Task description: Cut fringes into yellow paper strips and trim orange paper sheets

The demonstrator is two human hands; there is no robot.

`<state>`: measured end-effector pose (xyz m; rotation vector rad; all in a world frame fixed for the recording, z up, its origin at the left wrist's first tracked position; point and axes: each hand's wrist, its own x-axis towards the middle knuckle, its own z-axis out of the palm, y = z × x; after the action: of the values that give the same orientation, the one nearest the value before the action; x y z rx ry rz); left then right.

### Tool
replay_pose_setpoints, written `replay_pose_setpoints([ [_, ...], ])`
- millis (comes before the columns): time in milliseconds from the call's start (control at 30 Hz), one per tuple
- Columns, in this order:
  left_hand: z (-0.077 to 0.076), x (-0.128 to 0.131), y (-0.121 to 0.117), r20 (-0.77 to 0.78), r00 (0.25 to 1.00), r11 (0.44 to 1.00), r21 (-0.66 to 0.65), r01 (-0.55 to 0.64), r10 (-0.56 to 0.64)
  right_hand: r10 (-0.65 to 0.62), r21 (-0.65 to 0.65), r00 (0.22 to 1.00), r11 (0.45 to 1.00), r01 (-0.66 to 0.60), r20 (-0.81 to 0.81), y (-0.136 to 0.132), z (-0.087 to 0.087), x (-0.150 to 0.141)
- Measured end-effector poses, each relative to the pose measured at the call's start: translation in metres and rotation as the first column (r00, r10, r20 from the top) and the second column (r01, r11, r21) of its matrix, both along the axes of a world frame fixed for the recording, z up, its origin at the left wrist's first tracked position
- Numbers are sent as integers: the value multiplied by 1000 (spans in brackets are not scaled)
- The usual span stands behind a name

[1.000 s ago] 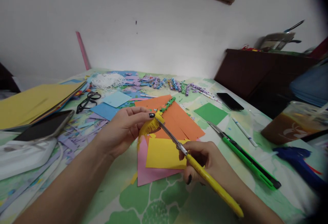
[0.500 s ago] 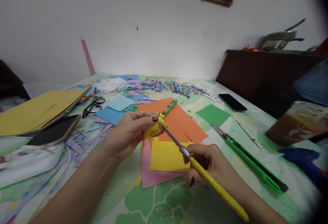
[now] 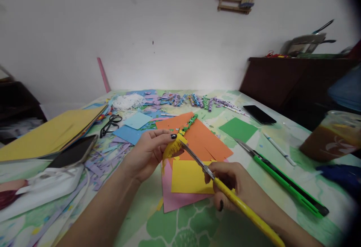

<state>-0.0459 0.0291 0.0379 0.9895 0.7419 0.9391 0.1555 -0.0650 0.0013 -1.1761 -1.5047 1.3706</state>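
Note:
My left hand [image 3: 148, 149] pinches a fringed yellow paper strip [image 3: 172, 148] between thumb and fingers, and its cut fringe hangs down to the left. In my right hand [image 3: 229, 183] is a pair of yellow-handled scissors [image 3: 239, 203], seen nearly edge-on. The scissors' blade tips are at the right end of the strip. Below lie a yellow paper sheet [image 3: 188, 175], a pink sheet [image 3: 180, 201] under it, and an orange sheet [image 3: 197, 137]. A small green paper-wrapped stick [image 3: 189, 123] lies on the orange sheet, just beyond the strip.
To the right lie a green box cutter [image 3: 284, 179] with its blade out, a marked white stick [image 3: 279, 149], a green paper square [image 3: 238, 129] and a black phone [image 3: 259, 114]. A drink cup [image 3: 329, 136] stands at the right edge. Glasses [image 3: 111, 124] and purple scraps [image 3: 104, 160] are left.
The view has shifted, so most things appear slightly lower and farther right. My hands keep the same grips, with the scissors still at the end of the yellow strip.

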Motion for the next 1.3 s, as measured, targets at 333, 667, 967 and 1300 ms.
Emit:
replay_pose_setpoints([
  [333,-4,1,1,7,1000,1000,-22,-10,10,-1,18,1000,1000,1,1,1,2,-1],
  [667,-7,1,4,17,1000,1000,-17,-3,3,-19,3,999,1000,19,26,2,2,-1],
  [967,-6,2,4,16,1000,1000,-13,-21,21,-11,-11,1000,1000,10,-19,1,1,-1],
  [1300,-8,2,4,36,999,1000,9,5,-5,-7,-39,1000,999,6,-21,2,-1,1],
])
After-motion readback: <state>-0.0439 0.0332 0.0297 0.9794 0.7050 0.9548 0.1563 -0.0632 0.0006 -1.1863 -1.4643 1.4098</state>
